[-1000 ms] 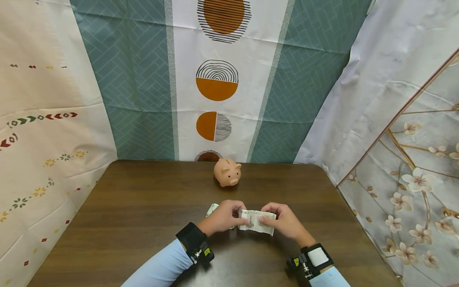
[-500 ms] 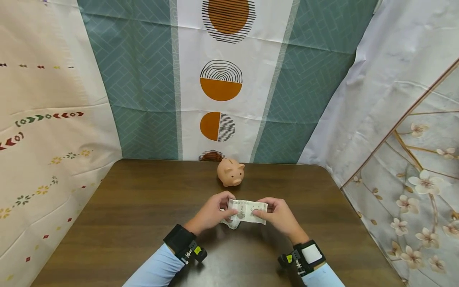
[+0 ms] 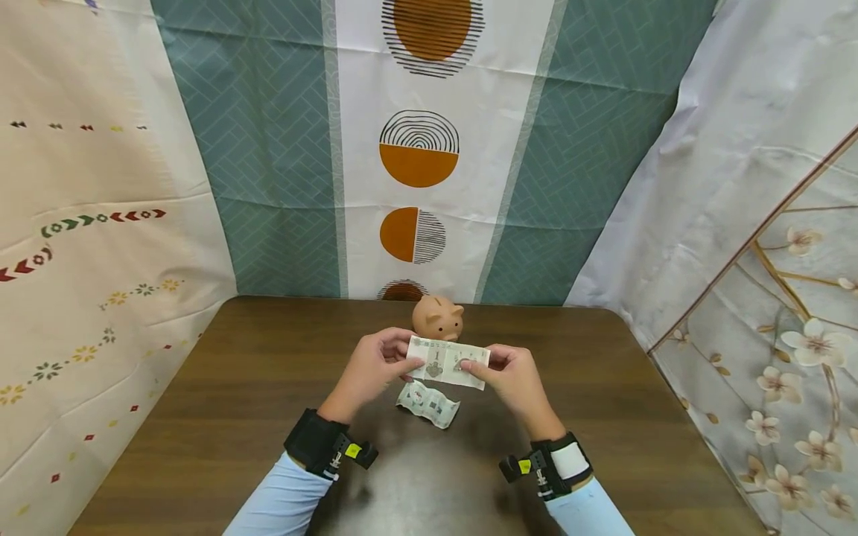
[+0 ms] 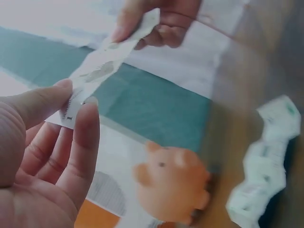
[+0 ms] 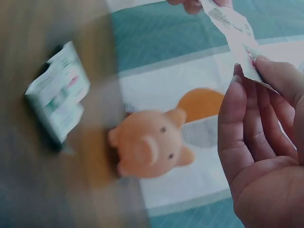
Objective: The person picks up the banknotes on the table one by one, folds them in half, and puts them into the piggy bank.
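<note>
A pale banknote (image 3: 445, 360) is stretched flat between both hands, above the table. My left hand (image 3: 369, 370) pinches its left end between thumb and fingers; my right hand (image 3: 512, 380) pinches the right end the same way. Below it, a second, crumpled greenish banknote (image 3: 428, 404) lies on the tabletop, touched by neither hand. Right behind the held note stands a pinkish-orange piggy bank (image 3: 437, 316), its lower part partly covered in the head view. The left wrist view shows the whole piggy bank (image 4: 172, 183) beyond the fingers.
The dark brown wooden table (image 3: 268, 372) ends against a patterned cloth backdrop (image 3: 281, 149) just behind the piggy bank. More printed cloth hangs at the left and right sides. Each wrist wears a black camera strap (image 3: 320, 441).
Both hands have lifted the banknote up and away toward the piggy bank, spreading it flatter. The crumpled note, earlier partly hidden by the left hand, now shows fully on the table.
</note>
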The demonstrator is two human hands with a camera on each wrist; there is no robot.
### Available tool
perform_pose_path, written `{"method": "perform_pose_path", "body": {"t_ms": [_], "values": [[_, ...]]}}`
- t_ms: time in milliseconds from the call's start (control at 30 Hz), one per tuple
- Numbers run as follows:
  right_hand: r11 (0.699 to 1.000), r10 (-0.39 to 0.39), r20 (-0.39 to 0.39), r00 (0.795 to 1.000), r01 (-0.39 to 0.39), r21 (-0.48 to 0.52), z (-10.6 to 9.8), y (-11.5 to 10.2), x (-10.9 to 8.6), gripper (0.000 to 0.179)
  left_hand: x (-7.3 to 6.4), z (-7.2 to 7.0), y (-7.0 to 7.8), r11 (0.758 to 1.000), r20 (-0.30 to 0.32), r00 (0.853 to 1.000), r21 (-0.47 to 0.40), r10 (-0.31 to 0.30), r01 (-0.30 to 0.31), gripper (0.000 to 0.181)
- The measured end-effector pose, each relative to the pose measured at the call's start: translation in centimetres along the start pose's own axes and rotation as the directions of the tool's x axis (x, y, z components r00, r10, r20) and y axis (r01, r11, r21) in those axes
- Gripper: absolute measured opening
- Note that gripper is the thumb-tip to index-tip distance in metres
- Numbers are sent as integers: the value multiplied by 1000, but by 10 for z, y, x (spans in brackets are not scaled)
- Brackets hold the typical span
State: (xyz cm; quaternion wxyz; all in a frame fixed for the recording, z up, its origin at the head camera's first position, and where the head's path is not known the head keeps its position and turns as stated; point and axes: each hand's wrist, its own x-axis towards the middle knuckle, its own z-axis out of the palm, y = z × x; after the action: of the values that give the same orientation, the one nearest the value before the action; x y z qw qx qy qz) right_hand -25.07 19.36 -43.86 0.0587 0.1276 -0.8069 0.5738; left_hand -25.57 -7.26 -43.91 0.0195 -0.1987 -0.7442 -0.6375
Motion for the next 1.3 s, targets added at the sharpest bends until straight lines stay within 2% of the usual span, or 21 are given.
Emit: {"method": "perform_pose_path", "body": {"t_ms": [167, 367, 633, 900, 1300], "values": [[999, -16, 30, 999, 14, 50, 1, -15, 3, 21, -4, -11, 13, 999, -55, 998, -26, -30, 29, 25], [989, -24, 91, 996, 10, 149, 1, -27, 2, 21, -11, -19, 21, 995, -76, 996, -92, -51, 44, 22], [981, 2, 40, 999, -9, 192, 3, -36, 0, 21, -18, -25, 31, 992, -81, 996, -119, -46, 36, 23], [976, 16, -18, 1000, -12, 215, 4, -38, -2, 19, -15, -25, 34, 994, -94, 995, -105, -35, 25, 21], [979, 26, -14, 1000, -23, 201, 6, -37, 1, 22, -14, -28, 36, 994, -105, 994, -112, -25, 13, 20]]}}
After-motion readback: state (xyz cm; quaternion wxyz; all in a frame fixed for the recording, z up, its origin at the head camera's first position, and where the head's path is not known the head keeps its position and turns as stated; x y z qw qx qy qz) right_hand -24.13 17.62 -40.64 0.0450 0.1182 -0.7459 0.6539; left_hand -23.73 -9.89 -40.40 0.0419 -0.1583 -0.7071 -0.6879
